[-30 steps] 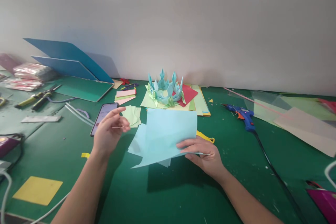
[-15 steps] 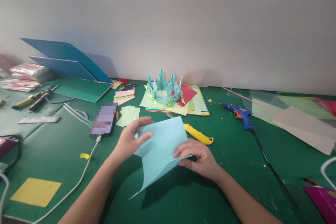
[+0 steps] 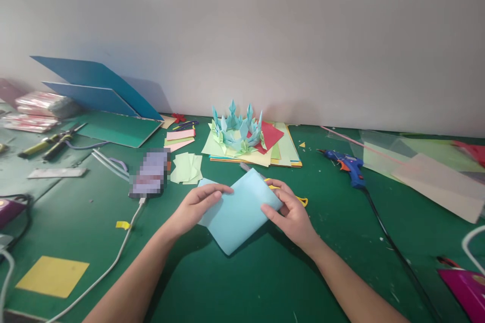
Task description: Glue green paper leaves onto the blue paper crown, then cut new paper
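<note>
A light blue sheet of paper [image 3: 240, 214] is held just above the green table, tilted with one corner pointing toward me. My left hand [image 3: 197, 207] pinches its left side, thumb on top; another part of light blue paper shows behind that hand. At the right corner, my right hand [image 3: 290, 212] grips the paper with the thumb in front and the fingers behind. Partly hidden behind my right hand lies a yellow-handled cutter knife [image 3: 302, 201]. Beyond the sheet stands a light blue paper crown [image 3: 235, 133] with pale green folded pieces around its base.
Coloured paper sheets [image 3: 291, 149] lie under the crown. Pale green slips [image 3: 187, 169] and a phone [image 3: 149, 174] on a white cable are to the left, with a yellow square [image 3: 53, 276] nearer. A blue glue gun [image 3: 350, 166] trails its black cord at right.
The lower part of the blue paper, earlier hanging in a curl, has been folded up, giving a flatter, smaller shape. My right hand has shifted slightly up and right, now partly covering the cutter knife.
</note>
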A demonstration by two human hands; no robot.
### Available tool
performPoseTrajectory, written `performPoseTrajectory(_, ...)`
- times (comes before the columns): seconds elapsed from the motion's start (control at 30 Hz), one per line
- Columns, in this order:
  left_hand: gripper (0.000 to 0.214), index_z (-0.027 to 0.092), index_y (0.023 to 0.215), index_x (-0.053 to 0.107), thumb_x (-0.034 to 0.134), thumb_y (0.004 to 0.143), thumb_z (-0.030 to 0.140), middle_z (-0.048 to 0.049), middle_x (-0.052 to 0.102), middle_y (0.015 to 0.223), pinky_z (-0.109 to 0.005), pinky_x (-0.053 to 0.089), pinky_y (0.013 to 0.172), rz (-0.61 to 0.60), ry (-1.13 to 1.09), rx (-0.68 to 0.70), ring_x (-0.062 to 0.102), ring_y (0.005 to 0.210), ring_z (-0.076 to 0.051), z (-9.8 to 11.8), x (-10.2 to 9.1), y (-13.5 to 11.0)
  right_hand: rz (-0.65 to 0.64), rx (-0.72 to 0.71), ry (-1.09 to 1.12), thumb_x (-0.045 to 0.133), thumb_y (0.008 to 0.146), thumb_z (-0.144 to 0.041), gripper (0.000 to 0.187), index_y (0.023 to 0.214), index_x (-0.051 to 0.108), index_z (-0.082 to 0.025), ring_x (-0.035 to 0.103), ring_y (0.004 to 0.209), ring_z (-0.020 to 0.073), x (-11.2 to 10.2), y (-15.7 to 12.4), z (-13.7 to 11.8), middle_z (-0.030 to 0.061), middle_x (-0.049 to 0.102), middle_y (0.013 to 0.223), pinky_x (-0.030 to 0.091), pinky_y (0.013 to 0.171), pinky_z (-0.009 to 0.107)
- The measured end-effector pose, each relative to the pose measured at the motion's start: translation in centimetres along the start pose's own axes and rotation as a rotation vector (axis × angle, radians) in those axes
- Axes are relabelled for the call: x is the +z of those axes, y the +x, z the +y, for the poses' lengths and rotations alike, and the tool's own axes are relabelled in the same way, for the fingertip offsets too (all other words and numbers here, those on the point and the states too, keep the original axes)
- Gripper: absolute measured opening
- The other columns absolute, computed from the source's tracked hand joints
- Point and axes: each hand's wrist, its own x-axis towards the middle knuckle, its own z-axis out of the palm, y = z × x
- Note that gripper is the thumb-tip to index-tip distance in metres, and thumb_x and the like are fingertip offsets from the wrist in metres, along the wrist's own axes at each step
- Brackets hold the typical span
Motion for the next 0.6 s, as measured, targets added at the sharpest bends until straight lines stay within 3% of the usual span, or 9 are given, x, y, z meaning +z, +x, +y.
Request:
performPoseTrajectory(0.13,0.026,0.018,0.078,0.066,0.074,0.063,0.038,-0.0026,0.065,0.078,-0.023,0.045,0.059,0.049,-0.023,0.023,0.056,0.069,-0.014,-0.2,0.5,0.3,-0.041,0.060,0.027,0.066,0.071,-0.042,0.024,0.073,0.057,-0.020,0.054,0.086,0.0207,0.2,-0.1,0.1,0.0062,0.057,0.091,0.047,0.073,0.032)
performPoseTrajectory(0.27,0.040,0.020,0.092,0.062,0.077,0.058,0.037,0.0033,0.060,0.064,-0.023,0.045,0.055,0.101,-0.106,-0.047,0.057,0.059,-0.012,-0.5,1.2,0.6,0.031,0.172,0.229,0.072,0.066,-0.048,0.037,0.086,0.053,-0.024,0.053,0.065,0.0139,0.4,0.0,-0.2,-0.0005,0.057,0.078,0.046,0.059,0.026)
performPoseTrajectory(0.33,0.047,0.020,0.097,0.064,0.078,0.057,0.039,0.0039,0.060,0.063,-0.024,0.047,0.055,0.140,-0.163,-0.091,0.058,0.058,-0.012,-0.5,1.5,0.7,0.067,0.215,0.377,0.075,0.062,-0.052,0.053,0.100,0.049,-0.026,0.058,0.070,0.0153,0.5,0.0,-0.5,0.0009,0.062,0.088,0.048,0.063,0.027)
performPoseTrajectory(0.43,0.043,0.018,0.087,0.069,0.081,0.052,0.040,0.0017,0.065,0.066,-0.026,0.050,0.060,0.236,-0.287,-0.139,0.061,0.061,-0.013,-0.4,2.1,0.8,-0.035,0.266,0.497,0.075,0.058,-0.058,0.067,0.111,0.049,-0.026,0.063,0.087,0.0214,0.9,-0.1,-1.1,0.0056,0.067,0.100,0.051,0.074,0.033)
performPoseTrajectory(0.53,0.038,0.017,0.073,0.070,0.083,0.047,0.039,-0.0012,0.069,0.065,-0.027,0.051,0.061,0.293,-0.378,-0.192,0.062,0.061,-0.015,-0.4,2.8,0.9,-0.140,0.354,0.487,0.080,0.052,-0.053,0.060,0.101,0.060,-0.023,0.064,0.094,0.0262,1.4,-0.4,-1.2,0.0065,0.070,0.101,0.051,0.081,0.039)
performPoseTrajectory(0.6,0.035,0.017,0.069,0.070,0.084,0.045,0.039,-0.0017,0.071,0.065,-0.027,0.050,0.059,0.291,-0.390,-0.214,0.062,0.060,-0.015,-0.5,3.1,0.9,-0.126,0.424,0.452,0.081,0.054,-0.049,0.052,0.095,0.064,-0.022,0.064,0.095,0.0284,1.7,-0.5,-1.2,0.0064,0.071,0.101,0.051,0.083,0.043)
